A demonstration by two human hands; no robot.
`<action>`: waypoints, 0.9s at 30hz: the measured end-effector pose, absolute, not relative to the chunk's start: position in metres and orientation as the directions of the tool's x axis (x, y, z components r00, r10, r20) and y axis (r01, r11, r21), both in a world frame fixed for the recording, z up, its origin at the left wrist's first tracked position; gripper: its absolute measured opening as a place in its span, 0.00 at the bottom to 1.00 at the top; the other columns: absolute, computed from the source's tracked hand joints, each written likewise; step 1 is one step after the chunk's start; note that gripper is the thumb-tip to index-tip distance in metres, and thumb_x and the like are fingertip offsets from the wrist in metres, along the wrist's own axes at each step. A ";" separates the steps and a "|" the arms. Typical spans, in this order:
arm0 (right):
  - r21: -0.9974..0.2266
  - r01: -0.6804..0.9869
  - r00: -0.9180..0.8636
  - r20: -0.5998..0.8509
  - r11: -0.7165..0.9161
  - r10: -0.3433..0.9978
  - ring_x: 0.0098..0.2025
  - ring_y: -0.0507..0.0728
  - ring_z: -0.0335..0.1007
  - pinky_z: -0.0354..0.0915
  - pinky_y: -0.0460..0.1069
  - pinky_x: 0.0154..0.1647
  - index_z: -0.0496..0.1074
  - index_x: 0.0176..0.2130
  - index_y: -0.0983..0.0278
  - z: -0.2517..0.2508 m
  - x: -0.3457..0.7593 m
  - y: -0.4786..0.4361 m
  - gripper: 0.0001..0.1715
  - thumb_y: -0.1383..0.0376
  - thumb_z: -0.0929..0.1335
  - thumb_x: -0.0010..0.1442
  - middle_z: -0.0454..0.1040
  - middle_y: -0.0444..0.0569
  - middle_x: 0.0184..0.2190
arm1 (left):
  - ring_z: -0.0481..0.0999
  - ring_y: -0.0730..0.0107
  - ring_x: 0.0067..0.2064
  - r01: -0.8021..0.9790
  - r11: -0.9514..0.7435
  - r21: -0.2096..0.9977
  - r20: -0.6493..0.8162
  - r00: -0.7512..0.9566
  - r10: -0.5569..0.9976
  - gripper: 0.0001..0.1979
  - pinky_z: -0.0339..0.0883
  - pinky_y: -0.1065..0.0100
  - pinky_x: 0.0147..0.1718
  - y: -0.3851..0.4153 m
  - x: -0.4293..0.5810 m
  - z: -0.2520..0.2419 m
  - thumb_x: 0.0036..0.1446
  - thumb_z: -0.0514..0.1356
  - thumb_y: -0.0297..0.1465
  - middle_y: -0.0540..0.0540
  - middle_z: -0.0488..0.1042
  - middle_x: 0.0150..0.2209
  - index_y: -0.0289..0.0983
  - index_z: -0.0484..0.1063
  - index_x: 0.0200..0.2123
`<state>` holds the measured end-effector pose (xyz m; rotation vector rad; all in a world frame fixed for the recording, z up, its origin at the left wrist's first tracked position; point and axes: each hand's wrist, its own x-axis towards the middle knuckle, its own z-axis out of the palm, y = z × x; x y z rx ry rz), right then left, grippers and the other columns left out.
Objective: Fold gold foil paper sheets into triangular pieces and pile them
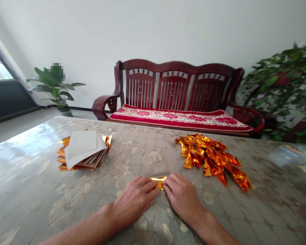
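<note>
Two bare forearms [91, 224] come in from the bottom edge and end in hands lying palm down, close together, on a glossy, mottled floral table cover [28, 197]. The left hand [135, 200] and the right hand [183, 196] reach toward each other, each with its fingers [149, 186] held together and pressing down. Between their fingertips, a small folded piece of gold foil [158, 182] lies flat on the table, with a shiny gold edge and a dull brownish flap on top. The hands cover part of it, so its full shape is hidden.

Up the table to the left sits a fanned stack of gold foil sheets [83, 161], with white paper sheets [81, 144] lying on top. To the right, just past the right hand, is a loose heap of folded gold foil triangles [210, 158], their points aimed in different directions.

Beyond the table stands a dark red wooden bench [178, 76] with slatted backrests and a red-and-cream cushion [178, 117]. A potted plant [57, 92] stands on the floor to its left, and a leafy plant [277, 88] fills the right side.
</note>
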<state>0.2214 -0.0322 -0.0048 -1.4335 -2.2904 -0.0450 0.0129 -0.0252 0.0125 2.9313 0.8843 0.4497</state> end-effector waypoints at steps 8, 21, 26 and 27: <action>-0.166 0.848 -0.437 0.316 0.503 0.842 0.39 0.57 0.65 0.58 0.50 0.41 0.73 0.34 0.60 0.004 0.230 -0.038 0.09 0.70 0.65 0.65 0.70 0.46 0.33 | 0.70 0.59 0.51 0.602 -0.781 0.166 0.149 0.767 0.624 0.12 0.65 0.57 0.53 -0.031 0.015 0.022 0.64 0.58 0.33 0.45 0.71 0.52 0.41 0.68 0.50; -0.175 0.856 -0.416 0.326 0.486 0.849 0.38 0.56 0.65 0.58 0.50 0.39 0.73 0.33 0.60 0.002 0.231 -0.038 0.11 0.71 0.64 0.65 0.69 0.46 0.32 | 0.64 0.53 0.57 0.628 -0.775 0.070 0.083 0.771 0.632 0.21 0.62 0.54 0.56 -0.040 0.016 0.014 0.63 0.58 0.32 0.41 0.66 0.58 0.38 0.61 0.58; -0.181 0.858 -0.395 0.367 0.481 0.842 0.37 0.56 0.67 0.60 0.50 0.40 0.74 0.42 0.59 -0.001 0.231 -0.034 0.11 0.68 0.63 0.67 0.71 0.47 0.34 | 0.65 0.53 0.56 0.629 -0.774 0.065 0.055 0.773 0.632 0.19 0.64 0.53 0.55 -0.042 0.018 0.016 0.63 0.56 0.31 0.39 0.68 0.54 0.37 0.63 0.56; -0.180 0.862 -0.387 0.370 0.474 0.844 0.37 0.56 0.68 0.60 0.50 0.40 0.74 0.44 0.59 -0.002 0.231 -0.034 0.12 0.68 0.62 0.67 0.71 0.47 0.34 | 0.65 0.53 0.55 0.628 -0.775 0.068 0.049 0.774 0.632 0.18 0.63 0.53 0.55 -0.042 0.018 0.017 0.63 0.55 0.30 0.39 0.68 0.53 0.36 0.64 0.56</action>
